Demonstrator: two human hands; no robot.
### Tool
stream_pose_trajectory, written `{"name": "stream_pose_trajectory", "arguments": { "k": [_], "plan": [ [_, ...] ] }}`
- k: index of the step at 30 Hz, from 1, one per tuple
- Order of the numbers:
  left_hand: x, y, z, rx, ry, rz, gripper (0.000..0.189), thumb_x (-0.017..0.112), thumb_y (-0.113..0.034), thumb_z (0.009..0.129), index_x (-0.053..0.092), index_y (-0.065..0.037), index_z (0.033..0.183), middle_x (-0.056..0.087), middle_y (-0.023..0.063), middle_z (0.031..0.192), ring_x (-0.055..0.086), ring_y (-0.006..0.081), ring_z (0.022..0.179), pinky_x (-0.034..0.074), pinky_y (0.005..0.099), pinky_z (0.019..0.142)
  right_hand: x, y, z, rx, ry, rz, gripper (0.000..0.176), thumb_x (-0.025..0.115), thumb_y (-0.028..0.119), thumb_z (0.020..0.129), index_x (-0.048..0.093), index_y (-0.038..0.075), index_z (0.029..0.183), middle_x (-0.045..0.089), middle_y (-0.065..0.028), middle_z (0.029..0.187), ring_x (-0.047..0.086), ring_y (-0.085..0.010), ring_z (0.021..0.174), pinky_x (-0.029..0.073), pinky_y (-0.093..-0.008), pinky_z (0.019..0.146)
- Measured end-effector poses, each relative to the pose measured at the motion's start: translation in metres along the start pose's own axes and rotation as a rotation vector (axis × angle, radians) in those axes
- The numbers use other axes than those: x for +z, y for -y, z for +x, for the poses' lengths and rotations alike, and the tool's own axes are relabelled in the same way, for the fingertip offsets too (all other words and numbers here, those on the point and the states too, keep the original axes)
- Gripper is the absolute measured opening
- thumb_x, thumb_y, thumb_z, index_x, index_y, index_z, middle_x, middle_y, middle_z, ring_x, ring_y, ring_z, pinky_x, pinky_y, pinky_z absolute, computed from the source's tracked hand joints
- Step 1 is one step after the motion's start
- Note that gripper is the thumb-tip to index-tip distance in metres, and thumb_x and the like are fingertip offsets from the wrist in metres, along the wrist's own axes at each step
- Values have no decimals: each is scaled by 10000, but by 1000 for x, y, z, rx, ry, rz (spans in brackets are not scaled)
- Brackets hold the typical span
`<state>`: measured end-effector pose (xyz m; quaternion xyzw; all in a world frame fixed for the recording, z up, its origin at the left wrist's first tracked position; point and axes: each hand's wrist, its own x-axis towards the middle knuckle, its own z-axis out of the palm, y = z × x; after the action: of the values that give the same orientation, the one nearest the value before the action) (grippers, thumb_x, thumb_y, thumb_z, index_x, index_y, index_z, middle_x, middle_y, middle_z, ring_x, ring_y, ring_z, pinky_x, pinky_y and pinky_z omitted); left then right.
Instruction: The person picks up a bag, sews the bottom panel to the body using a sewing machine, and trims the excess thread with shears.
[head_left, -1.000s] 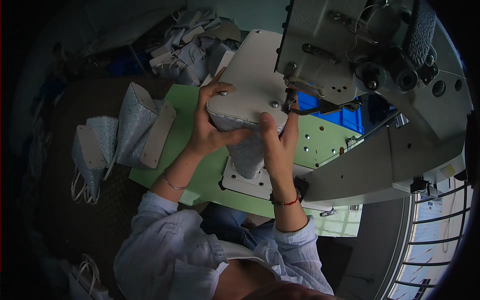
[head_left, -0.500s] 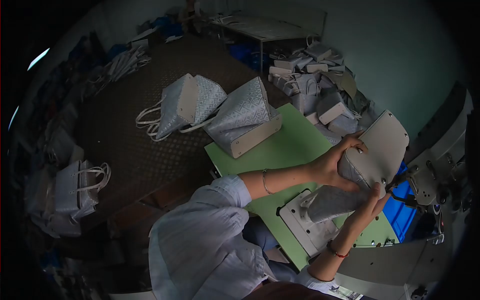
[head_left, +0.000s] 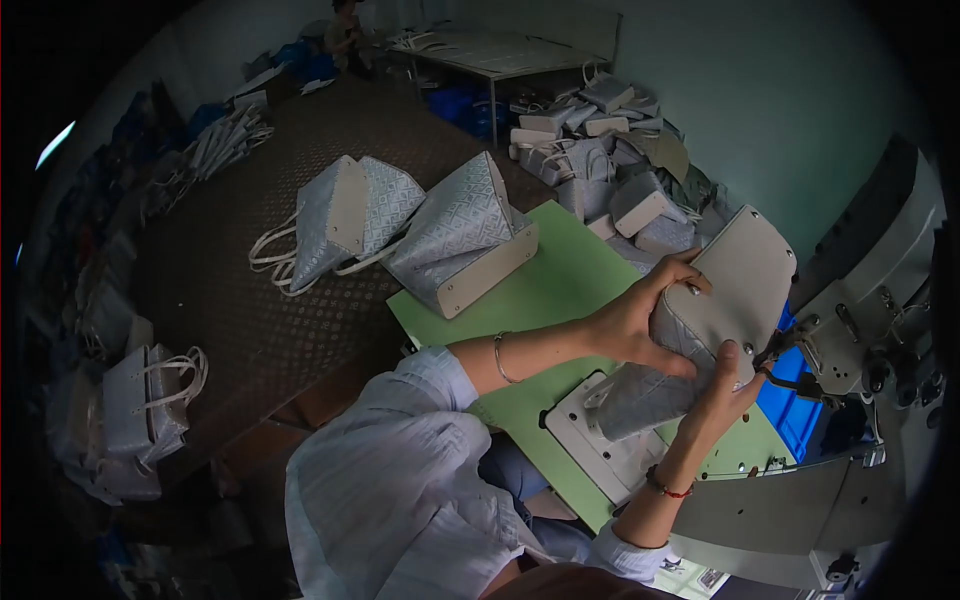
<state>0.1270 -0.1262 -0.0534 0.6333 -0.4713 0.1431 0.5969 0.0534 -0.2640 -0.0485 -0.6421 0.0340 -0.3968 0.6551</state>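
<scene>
Both hands hold a silver-grey patterned bag (head_left: pixel 640 402) whose beige studded base (head_left: pixel 745 275) faces up. At the base's left edge my left hand (head_left: pixel 645 318) grips the bag, with its thumb on the patterned side. My right hand (head_left: pixel 722 395) closes round the lower right corner, its thumb on the base near a metal stud. The bag hangs over the white plate of a machine (head_left: pixel 600 445), set in a green tabletop (head_left: pixel 560 270). Right beside the base are the machine's metal head parts (head_left: pixel 845 345).
Two finished-looking bags, one grey (head_left: pixel 325 220) and one patterned (head_left: pixel 450 235), lie left of the machine. Bags are piled (head_left: pixel 630 190) behind the green top. A blue bin (head_left: pixel 790 405) stands at right. A person (head_left: pixel 345 40) is far back.
The whole view has shifted, so the scene appears slightly further left. Both hands keep their hold on the bag, and its pose is nearly the same.
</scene>
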Motion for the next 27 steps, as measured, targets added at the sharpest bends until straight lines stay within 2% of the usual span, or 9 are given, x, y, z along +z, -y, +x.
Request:
{"name": "stream_pose_trajectory", "arguments": {
  "k": [2,4,6,7,10,11,13,22,27],
  "plan": [
    [-10,-7,7,-72,33,-114,755,878,-230,598,504,-70,1234,311,156,1478,250,281,1416,295,387,1101,-9,-3,-2,107,36,5,733,701,245,831,348,-55,1399,503,-187,1311,504,-257,1159,365,-354,1022],
    [-21,-16,21,-88,134,-48,696,871,-218,611,547,-52,1204,322,134,1487,266,277,1412,319,401,1086,-8,-5,-3,30,30,-43,776,728,244,803,336,-66,1397,509,-191,1292,502,-260,1152,355,-347,1022],
    [-34,-25,44,-92,364,106,710,856,-192,596,553,-49,1222,356,126,1469,289,269,1402,330,417,1074,-6,3,-2,24,62,-15,761,744,253,784,366,-52,1370,530,-174,1247,514,-247,1127,378,-342,994],
    [-35,-28,57,-74,399,64,710,856,-192,596,553,-49,1222,356,126,1469,289,269,1402,330,417,1074,-6,8,-2,20,75,30,742,751,245,776,381,-42,1352,538,-163,1225,523,-235,1111,397,-339,975],
    [-36,-36,91,163,773,517,800,795,-385,608,509,-108,1302,414,97,1412,364,252,1332,260,459,1059,-2,14,-1,10,65,130,715,764,226,762,401,-23,1325,551,-145,1192,544,-217,1077,433,-333,934],
    [-33,-37,103,175,785,504,800,795,-385,608,509,-108,1302,414,97,1412,364,252,1332,260,459,1059,-1,15,-2,6,68,194,707,771,214,755,406,-14,1315,555,-138,1181,555,-210,1059,451,-331,912],
    [-27,-39,119,223,1004,495,860,794,-426,590,491,-110,1331,437,90,1390,414,246,1281,286,450,1004,-1,13,-3,20,47,214,714,776,190,739,401,-15,1311,558,-143,1179,571,-214,1035,464,-328,899],
    [-14,-40,135,128,1211,483,961,802,-460,555,436,-128,1379,498,79,1296,476,243,1204,283,435,984,-6,1,2,13,101,128,717,788,229,692,429,-13,1263,575,-147,1140,580,-222,1021,467,-326,891],
    [-12,-38,135,134,1201,477,943,807,-458,543,456,-140,1359,503,81,1283,484,242,1186,286,437,982,-6,3,3,38,119,161,694,784,218,694,436,-10,1250,585,-139,1121,588,-217,1000,479,-329,872]
  ]
}}
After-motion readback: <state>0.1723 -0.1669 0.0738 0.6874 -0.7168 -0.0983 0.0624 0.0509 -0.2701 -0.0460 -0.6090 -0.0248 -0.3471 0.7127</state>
